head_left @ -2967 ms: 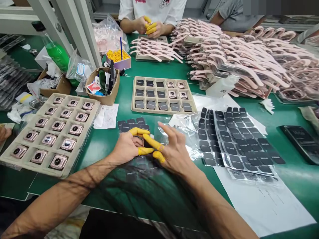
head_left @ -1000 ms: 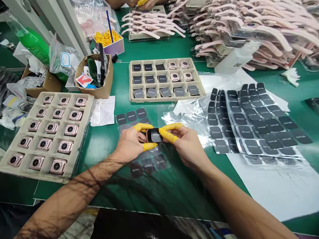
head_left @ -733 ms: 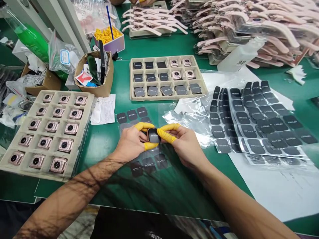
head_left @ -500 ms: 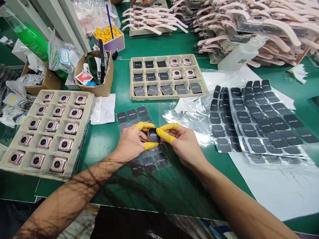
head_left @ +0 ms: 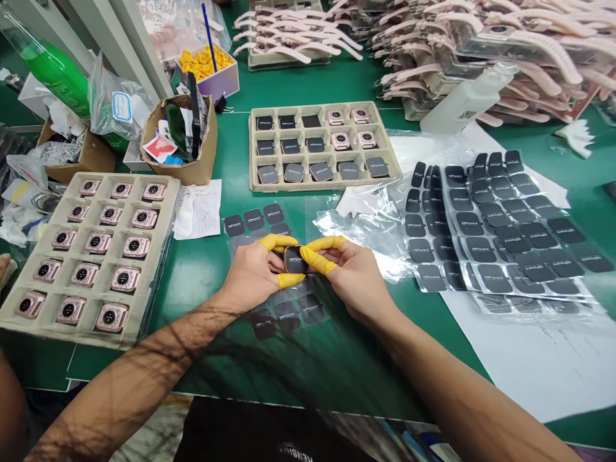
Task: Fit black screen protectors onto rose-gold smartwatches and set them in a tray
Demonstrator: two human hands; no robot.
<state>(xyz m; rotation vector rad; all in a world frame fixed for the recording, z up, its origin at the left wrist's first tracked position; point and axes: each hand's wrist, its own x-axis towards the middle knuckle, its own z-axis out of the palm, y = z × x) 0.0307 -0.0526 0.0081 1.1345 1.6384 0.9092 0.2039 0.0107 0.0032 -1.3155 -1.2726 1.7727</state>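
Observation:
Between my two hands, above the green table, is a watch body with a black printed label on its face. My left hand grips its left side with yellow-covered thumb and finger. On the other side, my right hand pinches its right edge, the yellow-covered thumb over the label. A clear sheet of black labels lies beneath the hands. Beyond them stands a tray with black-labelled pieces and several pink watch bodies. Another tray at the left holds pink watch bodies, sensor side up.
Stacked label sheets lie on the right beside a white bottle. Pink straps are piled behind. A cardboard box and a box of yellow finger covers stand back left. Another person's arm shows at the left edge.
Another person's arm and fingertips have come into view at the left edge. The whole view has shifted slightly; my hands keep the same grip on the watch body.

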